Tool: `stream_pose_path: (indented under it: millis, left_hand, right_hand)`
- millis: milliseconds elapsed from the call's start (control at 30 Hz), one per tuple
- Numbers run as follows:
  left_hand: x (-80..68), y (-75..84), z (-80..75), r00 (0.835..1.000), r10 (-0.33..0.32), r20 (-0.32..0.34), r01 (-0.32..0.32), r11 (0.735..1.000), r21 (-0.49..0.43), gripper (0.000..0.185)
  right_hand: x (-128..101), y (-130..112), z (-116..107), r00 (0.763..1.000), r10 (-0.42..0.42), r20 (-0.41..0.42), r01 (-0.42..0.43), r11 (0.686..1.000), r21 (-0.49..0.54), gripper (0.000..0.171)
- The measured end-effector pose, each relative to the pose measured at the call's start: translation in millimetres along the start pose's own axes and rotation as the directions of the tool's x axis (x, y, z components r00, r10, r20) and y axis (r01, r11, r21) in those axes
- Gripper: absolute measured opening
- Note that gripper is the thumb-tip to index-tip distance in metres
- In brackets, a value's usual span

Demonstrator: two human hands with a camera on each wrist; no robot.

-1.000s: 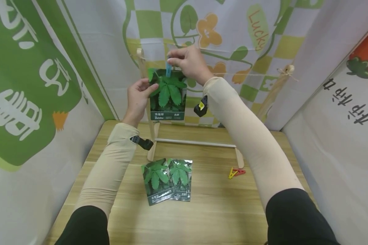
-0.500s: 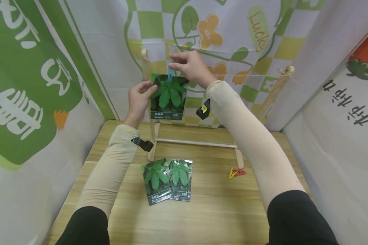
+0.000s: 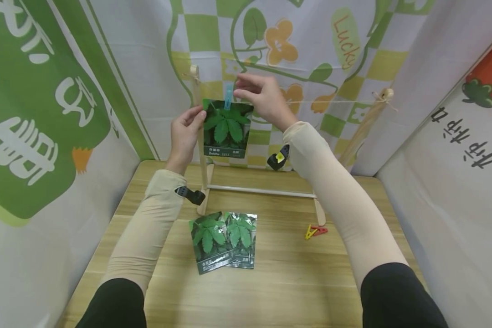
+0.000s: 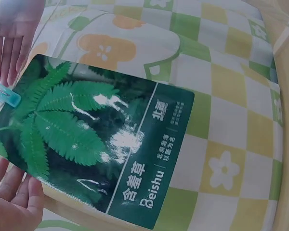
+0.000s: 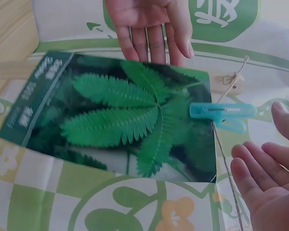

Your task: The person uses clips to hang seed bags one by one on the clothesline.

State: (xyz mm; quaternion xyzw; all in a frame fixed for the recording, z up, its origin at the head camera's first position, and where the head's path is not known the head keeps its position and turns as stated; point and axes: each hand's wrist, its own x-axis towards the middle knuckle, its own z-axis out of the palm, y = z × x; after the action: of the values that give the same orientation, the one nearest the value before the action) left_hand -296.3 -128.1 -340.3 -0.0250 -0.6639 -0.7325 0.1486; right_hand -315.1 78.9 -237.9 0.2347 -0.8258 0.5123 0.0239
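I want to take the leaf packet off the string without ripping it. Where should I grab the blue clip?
Pinch the blue clip by its free tail ends, the part sticking up above the string, coming from above with thumb and finger on its two flat sides. Its jaws bite the top edge of the seed packet, so squeezing the tails should probably open them. Steady the packet's side edge with your other hand.

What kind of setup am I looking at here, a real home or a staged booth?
Likely a staged tabletop booth: printed green-and-white fabric backdrops wall in a small wooden table, and a wooden frame carries a thin string where a blue clothespin holds a green seed packet.
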Motion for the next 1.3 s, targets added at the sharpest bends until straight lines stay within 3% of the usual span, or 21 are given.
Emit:
stream_pose_path:
  millis: [400,667,1033,1300]
  left_hand:
    - [-10.5,5.0,-0.5,0.998,0.059,-0.006,-0.059,0.998,0.023,0.038]
    - [-20.3,5.7,-5.2,0.997,0.079,0.013,-0.079,0.996,-0.035,0.040]
    - [-35.6,6.4,-11.7,0.996,0.073,0.050,-0.075,0.997,0.027,0.042]
    - [-44.4,2.8,-14.9,0.996,0.047,0.080,-0.053,0.996,0.074,0.044]
  right_hand:
    - [-21.9,11.6,-3.7,0.994,-0.098,-0.046,0.100,0.994,0.037,0.055]
    - [-40.3,22.9,-9.1,0.993,-0.119,-0.022,0.120,0.991,0.058,0.061]
    - [-61.8,37.9,-14.5,0.981,-0.193,-0.007,0.191,0.977,-0.096,0.069]
    - [-76.0,46.5,-16.7,0.971,-0.238,0.008,0.237,0.961,-0.141,0.070]
